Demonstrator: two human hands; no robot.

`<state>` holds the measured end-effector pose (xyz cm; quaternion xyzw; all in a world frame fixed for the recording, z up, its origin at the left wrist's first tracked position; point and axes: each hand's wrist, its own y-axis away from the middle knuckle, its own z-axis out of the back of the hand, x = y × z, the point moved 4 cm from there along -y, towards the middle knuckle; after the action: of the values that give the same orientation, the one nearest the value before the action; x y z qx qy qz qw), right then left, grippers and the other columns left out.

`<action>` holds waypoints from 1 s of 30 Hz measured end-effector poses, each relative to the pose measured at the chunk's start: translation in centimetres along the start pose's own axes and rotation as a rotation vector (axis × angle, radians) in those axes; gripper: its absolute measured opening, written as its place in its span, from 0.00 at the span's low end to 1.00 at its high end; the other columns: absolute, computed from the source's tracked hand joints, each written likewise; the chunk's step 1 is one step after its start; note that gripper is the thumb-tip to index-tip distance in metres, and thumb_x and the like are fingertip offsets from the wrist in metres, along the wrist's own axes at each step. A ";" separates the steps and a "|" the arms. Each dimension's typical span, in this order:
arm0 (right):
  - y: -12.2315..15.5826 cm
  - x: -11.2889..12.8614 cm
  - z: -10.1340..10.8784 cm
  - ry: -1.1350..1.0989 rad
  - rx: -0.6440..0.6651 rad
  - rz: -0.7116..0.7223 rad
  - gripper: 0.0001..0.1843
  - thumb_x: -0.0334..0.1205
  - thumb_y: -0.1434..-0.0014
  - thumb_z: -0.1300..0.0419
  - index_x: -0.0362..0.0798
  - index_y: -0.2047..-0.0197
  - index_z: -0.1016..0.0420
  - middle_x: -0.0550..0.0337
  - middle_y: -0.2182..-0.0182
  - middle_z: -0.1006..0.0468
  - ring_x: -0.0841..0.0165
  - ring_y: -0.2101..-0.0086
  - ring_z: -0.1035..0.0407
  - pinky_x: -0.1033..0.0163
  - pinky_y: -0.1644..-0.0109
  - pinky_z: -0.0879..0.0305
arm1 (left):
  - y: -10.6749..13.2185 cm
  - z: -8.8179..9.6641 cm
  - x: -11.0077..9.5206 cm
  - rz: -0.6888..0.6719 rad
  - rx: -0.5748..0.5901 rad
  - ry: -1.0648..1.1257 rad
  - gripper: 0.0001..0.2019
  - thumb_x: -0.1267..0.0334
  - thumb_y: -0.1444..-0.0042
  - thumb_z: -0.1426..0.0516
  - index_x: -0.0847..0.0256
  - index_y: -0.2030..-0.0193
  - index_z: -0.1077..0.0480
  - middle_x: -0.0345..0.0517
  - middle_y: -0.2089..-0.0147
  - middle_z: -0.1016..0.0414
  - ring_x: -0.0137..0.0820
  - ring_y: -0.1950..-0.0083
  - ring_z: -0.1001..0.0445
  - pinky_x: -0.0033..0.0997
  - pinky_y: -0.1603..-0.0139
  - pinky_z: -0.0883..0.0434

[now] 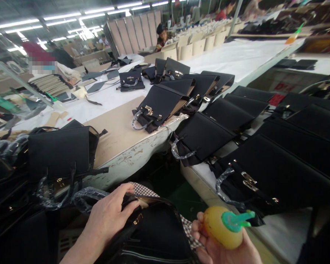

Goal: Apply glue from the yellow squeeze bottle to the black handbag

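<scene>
A black handbag (159,227) with gold hardware lies in front of me at the bottom of the view. My left hand (110,212) grips the upper edge of this bag, thumb on one side and fingers on the other. In my right hand (209,245) is a yellow squeeze bottle (222,227) with a green nozzle cap, held to the right of the bag with the nozzle pointing right. Checkered cloth (145,190) shows behind and beside the bag. The bag's lower part runs out of view.
Black handbags with plastic-wrapped handles cover the right table (200,200), and another bag (59,150) stands at left. More bags lie on the white-topped table (112,141) ahead. A second squeeze bottle (293,36) stands far right. Several people are at work in the background.
</scene>
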<state>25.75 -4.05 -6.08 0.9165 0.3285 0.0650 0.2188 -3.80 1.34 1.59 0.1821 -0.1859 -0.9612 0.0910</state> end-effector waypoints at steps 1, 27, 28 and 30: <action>-0.1 0.9 -0.4 0.003 0.009 0.054 0.28 0.53 0.38 0.28 0.38 0.46 0.15 0.40 0.52 0.14 0.55 0.54 0.20 0.61 0.61 0.24 | 0.2 0.1 0.0 0.001 0.005 -0.009 0.13 0.55 0.34 0.46 0.48 0.44 0.31 0.41 0.42 0.16 0.45 0.40 0.18 0.50 0.41 0.26; 1.8 4.1 -3.6 0.057 0.112 0.208 0.27 0.53 0.37 0.32 0.39 0.45 0.17 0.43 0.56 0.16 0.60 0.64 0.24 0.61 0.67 0.24 | 6.1 0.7 1.1 -0.023 -0.071 -0.241 0.09 0.57 0.29 0.49 0.46 0.49 0.27 0.36 0.50 0.13 0.43 0.50 0.15 0.38 0.54 0.31; 1.8 3.9 -3.9 0.075 0.143 0.191 0.26 0.53 0.37 0.31 0.39 0.45 0.17 0.43 0.55 0.16 0.59 0.62 0.22 0.61 0.63 0.22 | 6.5 0.7 0.8 -0.040 -0.100 -0.233 0.08 0.57 0.29 0.48 0.47 0.51 0.27 0.35 0.52 0.13 0.42 0.52 0.15 0.38 0.55 0.32; 1.5 3.5 -4.9 0.114 0.218 0.150 0.27 0.53 0.37 0.30 0.39 0.45 0.16 0.41 0.51 0.15 0.57 0.56 0.20 0.59 0.55 0.21 | 7.4 0.7 0.2 -0.075 -0.144 -0.224 0.07 0.59 0.29 0.47 0.47 0.53 0.27 0.34 0.55 0.14 0.40 0.56 0.16 0.36 0.57 0.32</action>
<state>28.02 -1.15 -1.05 0.9517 0.2760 0.0969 0.0935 -3.44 -5.24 5.01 0.0734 -0.1182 -0.9892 0.0464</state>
